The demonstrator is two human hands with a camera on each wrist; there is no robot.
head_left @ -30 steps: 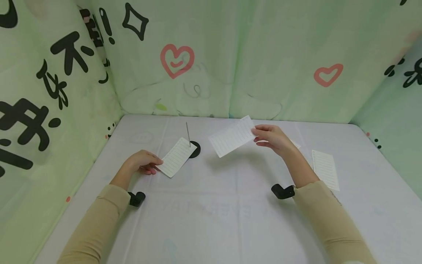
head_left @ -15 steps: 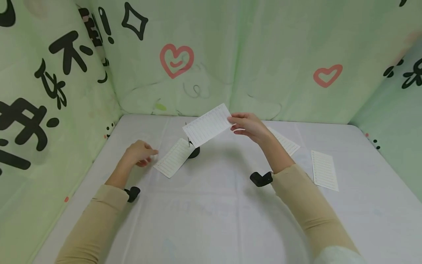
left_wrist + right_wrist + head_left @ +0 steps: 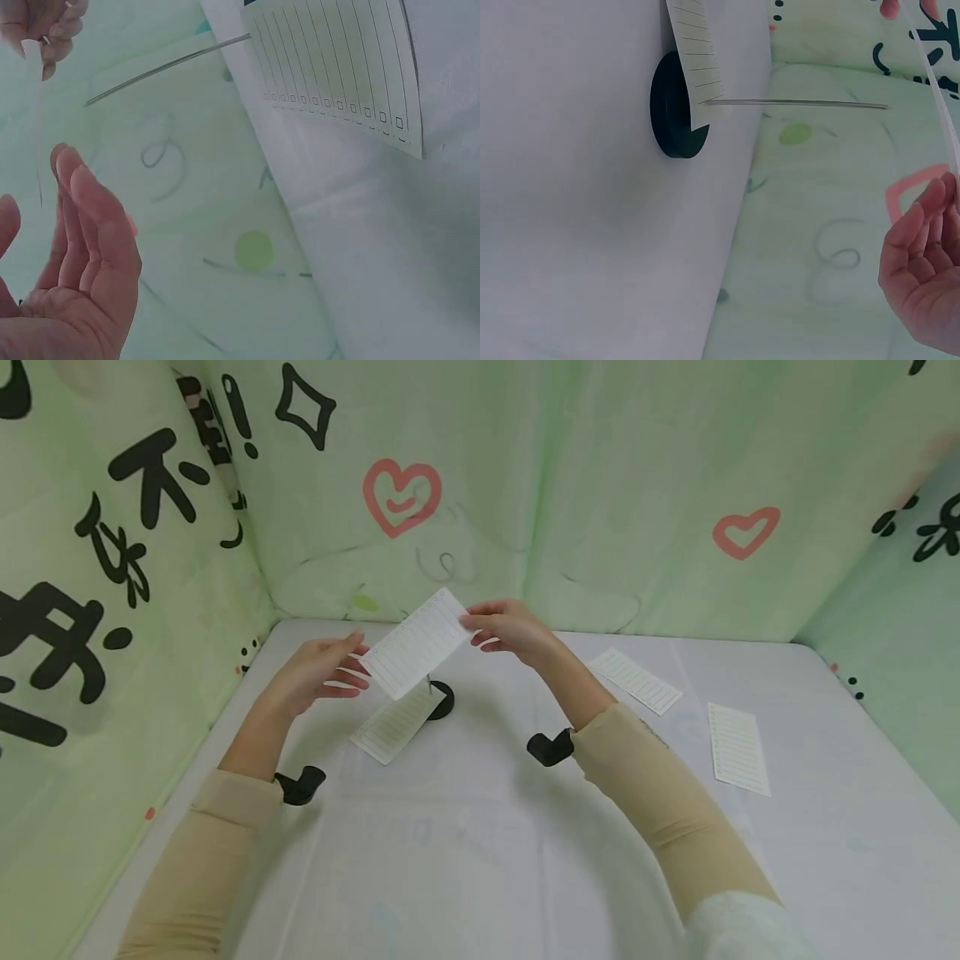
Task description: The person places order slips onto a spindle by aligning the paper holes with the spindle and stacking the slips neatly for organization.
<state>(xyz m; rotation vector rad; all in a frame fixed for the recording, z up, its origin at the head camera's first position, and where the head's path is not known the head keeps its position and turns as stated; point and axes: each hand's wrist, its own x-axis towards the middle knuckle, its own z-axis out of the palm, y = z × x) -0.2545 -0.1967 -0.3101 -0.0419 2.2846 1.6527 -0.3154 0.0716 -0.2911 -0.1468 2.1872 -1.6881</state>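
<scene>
My right hand (image 3: pixel 513 631) pinches one end of a white lined paper slip (image 3: pixel 416 643) between thumb and fingers, holding it raised and slanted over a bill spike. That spike has a round black base (image 3: pixel 671 112) and a thin upright metal rod (image 3: pixel 802 103). A second lined slip (image 3: pixel 337 67) is pierced by the rod and sits low near the base. My left hand (image 3: pixel 318 672) is by the raised slip's other end, fingers extended and thumb apart; in the left wrist view (image 3: pixel 82 277) the slip's edge-on side comes between them without a visible grip.
Two more lined slips lie on the white-covered table (image 3: pixel 465 860) to the right, one slanted slip (image 3: pixel 637 681) farther back and one slip (image 3: pixel 738 747) nearer. Green printed curtains (image 3: pixel 600 485) stand behind and along the sides.
My right hand has carried its slip leftward to above the spike. My left hand has let go of the pierced slip, then risen and spread its fingers toward the raised one.
</scene>
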